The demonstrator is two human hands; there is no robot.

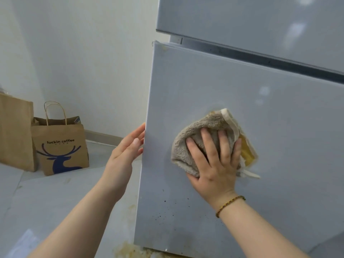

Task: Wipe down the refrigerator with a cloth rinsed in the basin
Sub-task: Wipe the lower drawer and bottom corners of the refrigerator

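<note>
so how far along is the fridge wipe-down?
Done: nothing is clearly finished, though the cloth is on the lower door. In hand: the right hand presses it flat mid-door, and the left hand rests on the door's left edge. Left: dark specks below the cloth and a yellowish mark at the top-left corner. The upper door can't be judged.

two brown paper bags [60, 146] – on the pale floor [55, 202], by the wall [83, 62].

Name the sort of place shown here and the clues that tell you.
Probably a home kitchen: a two-door fridge stands by a white wall, and paper bags sit on the stained floor.
</note>
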